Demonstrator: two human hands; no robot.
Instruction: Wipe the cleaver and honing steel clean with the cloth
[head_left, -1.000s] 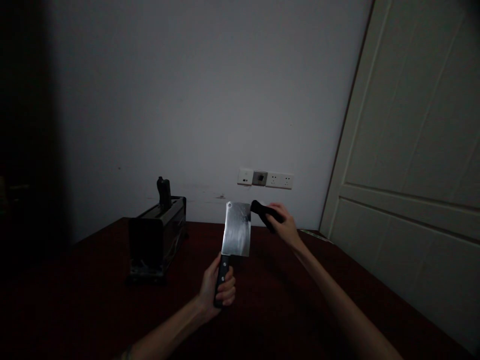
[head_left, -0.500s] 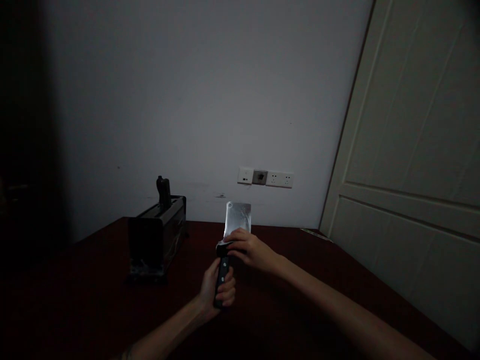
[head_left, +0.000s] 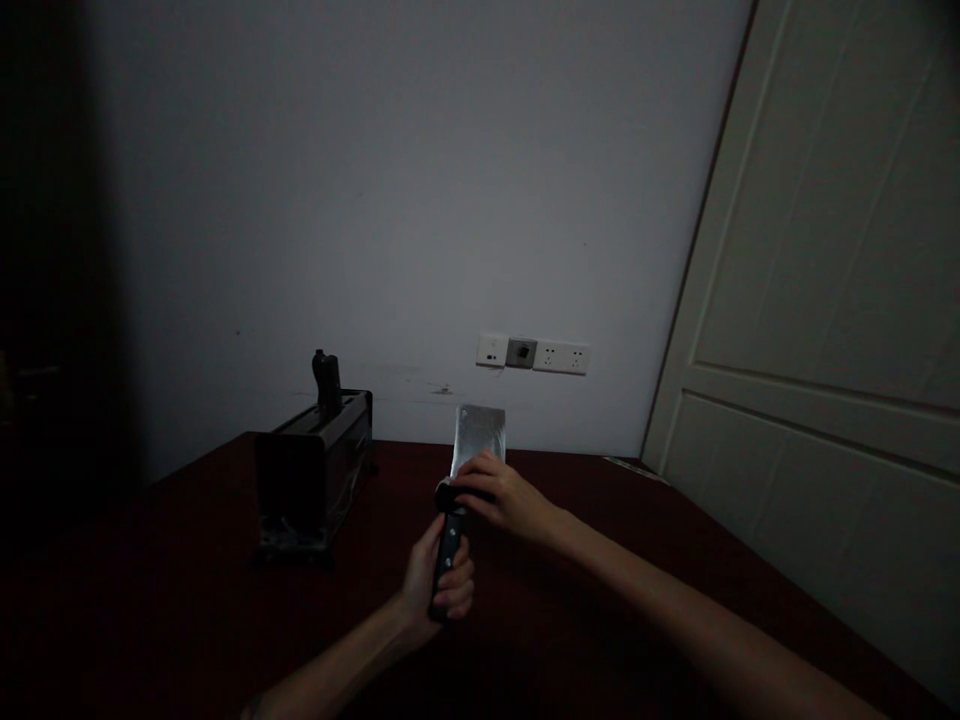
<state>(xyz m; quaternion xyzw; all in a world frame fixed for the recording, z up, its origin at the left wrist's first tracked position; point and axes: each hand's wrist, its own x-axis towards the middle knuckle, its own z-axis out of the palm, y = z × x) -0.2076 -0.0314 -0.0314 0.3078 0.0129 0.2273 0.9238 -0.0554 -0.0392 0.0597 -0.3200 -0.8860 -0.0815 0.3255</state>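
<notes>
A cleaver (head_left: 480, 430) with a broad shiny blade points up and away from me, above the dark red table. My left hand (head_left: 439, 580) is wrapped round its black riveted handle (head_left: 448, 545). At the base of the blade, my right hand (head_left: 510, 495) pinches a small black object with a rounded end (head_left: 445, 495). This object crosses the cleaver where blade meets handle; the dim light hides its exact kind. The right fingers cover the lower part of the blade.
To the left on the table (head_left: 187, 590) stands a dark knife block (head_left: 292, 480) with black handles (head_left: 328, 380) sticking out of its top. Wall sockets (head_left: 532, 354) are set in the wall behind. A pale panelled door (head_left: 817, 440) borders the right side.
Both hands and the cleaver have shifted very slightly right in the view. The blade has dimmed as its reflection changed. Both grips stay the same.
</notes>
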